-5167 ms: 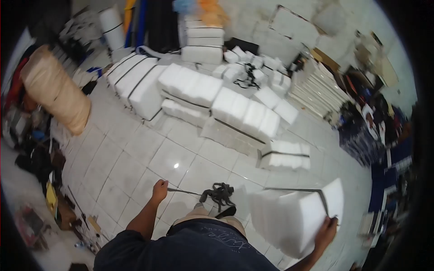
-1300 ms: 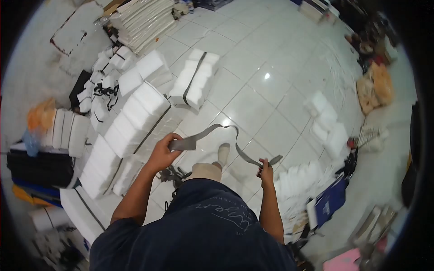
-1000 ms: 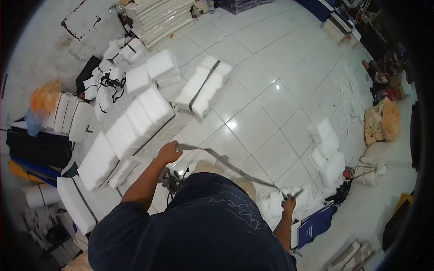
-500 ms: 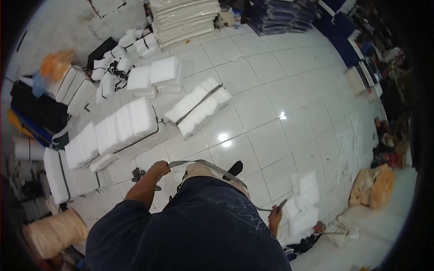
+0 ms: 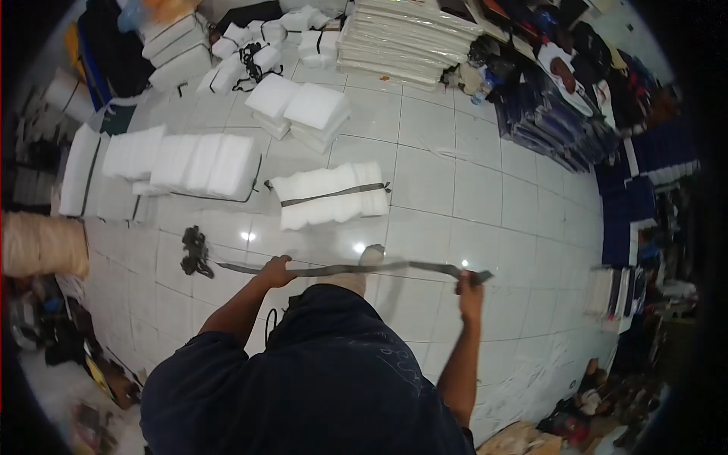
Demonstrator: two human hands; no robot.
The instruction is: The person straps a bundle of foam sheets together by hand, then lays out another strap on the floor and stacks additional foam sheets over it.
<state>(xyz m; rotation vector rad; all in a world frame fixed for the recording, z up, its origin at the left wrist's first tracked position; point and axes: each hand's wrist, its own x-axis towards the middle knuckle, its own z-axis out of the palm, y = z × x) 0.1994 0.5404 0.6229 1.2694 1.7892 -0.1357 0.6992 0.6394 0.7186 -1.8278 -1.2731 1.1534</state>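
Observation:
A long dark grey strap stretches roughly level in front of my body, between my two hands. My left hand is closed around it, with a tail of the strap hanging out to the left. Toward the other end, my right hand grips the strap, and a short dark end sticks out past the fingers. Beyond the strap lies a bundle of white foam pieces with a dark band around its length. A tangled dark bunch of straps rests on the floor left of my left hand.
A long row of white foam blocks stands at the left. Stacked foam sheets lie farther back. Plastic-wrapped pale sheets and dark blue wrapped stacks stand at the back. A tan roll is at the left edge.
My view has turned to the right. My right hand has come up and forward from beside the white foam at lower right, and the strap, earlier slack, is now drawn out nearly straight.

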